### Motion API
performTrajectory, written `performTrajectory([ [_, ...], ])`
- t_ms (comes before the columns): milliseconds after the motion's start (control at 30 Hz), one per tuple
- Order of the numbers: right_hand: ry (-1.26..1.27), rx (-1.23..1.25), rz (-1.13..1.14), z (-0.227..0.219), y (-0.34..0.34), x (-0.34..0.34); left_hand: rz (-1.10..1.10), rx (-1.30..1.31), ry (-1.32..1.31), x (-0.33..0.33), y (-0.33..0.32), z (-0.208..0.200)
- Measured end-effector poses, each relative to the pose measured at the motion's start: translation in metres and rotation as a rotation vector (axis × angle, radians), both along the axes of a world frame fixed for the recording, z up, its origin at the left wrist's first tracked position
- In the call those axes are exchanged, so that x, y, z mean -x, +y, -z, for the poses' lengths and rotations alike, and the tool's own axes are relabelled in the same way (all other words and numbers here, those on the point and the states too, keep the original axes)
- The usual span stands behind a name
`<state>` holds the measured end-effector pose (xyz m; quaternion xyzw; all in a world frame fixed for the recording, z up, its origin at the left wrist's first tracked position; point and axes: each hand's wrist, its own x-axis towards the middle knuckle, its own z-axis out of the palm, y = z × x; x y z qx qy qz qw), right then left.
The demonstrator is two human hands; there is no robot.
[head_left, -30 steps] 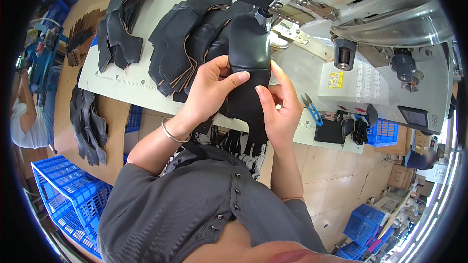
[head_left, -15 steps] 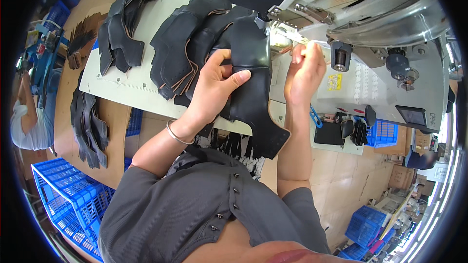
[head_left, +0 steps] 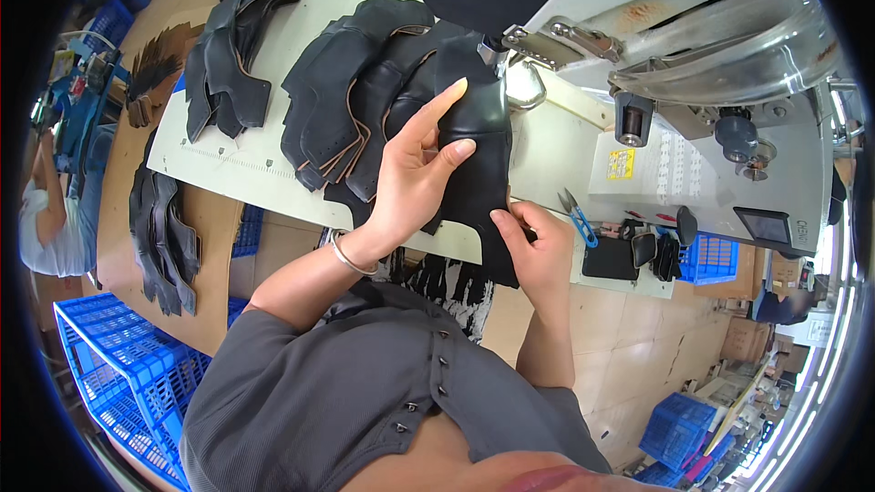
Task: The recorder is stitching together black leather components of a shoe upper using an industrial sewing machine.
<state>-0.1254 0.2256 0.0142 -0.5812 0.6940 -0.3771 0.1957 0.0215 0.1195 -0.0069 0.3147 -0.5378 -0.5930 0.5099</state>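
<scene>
A black leather piece (head_left: 477, 159) lies on the pale machine table, with its upper end at the metal presser parts (head_left: 493, 52) of an industrial sewing machine. My left hand (head_left: 419, 164) rests on the leather's left side, index finger and thumb stretched apart over it. Its other fingers are partly hidden. Lower down, my right hand (head_left: 540, 241) pinches the right edge of the same piece between thumb and fingers. Close behind my left hand, a stack of black leather pieces (head_left: 328, 82) with tan edges lies fanned out.
More black leather pieces lie at the table's far left (head_left: 228, 55) and on a brown side table (head_left: 164, 237). Blue thread snips (head_left: 580, 220) lie right of my right hand, near a black pouch (head_left: 609, 258). A blue crate (head_left: 137, 374) stands lower left. Another person (head_left: 55, 219) is at far left.
My right hand has come down from beside the presser parts to the leather's lower right edge. My left index finger has stretched out over the leather. The snips now lie in full view.
</scene>
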Motion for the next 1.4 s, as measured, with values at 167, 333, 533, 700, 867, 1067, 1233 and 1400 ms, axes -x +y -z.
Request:
performTrajectory([
  [167, -0.105, 0.076, 0.026, 0.000, -0.004, -0.003, -0.016, 0.032, -0.016, 0.003, -0.004, -0.004],
  [333, -0.134, 0.105, 0.022, 0.002, -0.006, -0.004, -0.012, 0.035, -0.062, 0.002, -0.009, -0.007],
  [533, -0.161, 0.140, 0.032, 0.004, -0.010, -0.012, 0.019, 0.044, -0.042, -0.001, -0.020, -0.006],
  [700, -0.185, 0.161, 0.065, 0.007, -0.014, -0.017, 0.098, 0.022, -0.132, -0.006, -0.027, -0.017],
  [867, -0.215, 0.206, 0.075, 0.014, -0.021, -0.023, 0.118, -0.045, -0.010, -0.004, -0.036, -0.014],
  [1067, -0.253, 0.236, 0.094, 0.017, -0.028, -0.028, 0.164, -0.067, -0.003, -0.003, -0.047, -0.015],
  [1233, -0.267, 0.247, 0.095, 0.018, -0.032, -0.031, 0.172, -0.062, 0.054, 0.000, -0.055, -0.008],
  [1400, -0.266, 0.273, 0.114, 0.018, -0.036, -0.032, 0.182, -0.154, 0.154, 0.004, -0.055, -0.014],
])
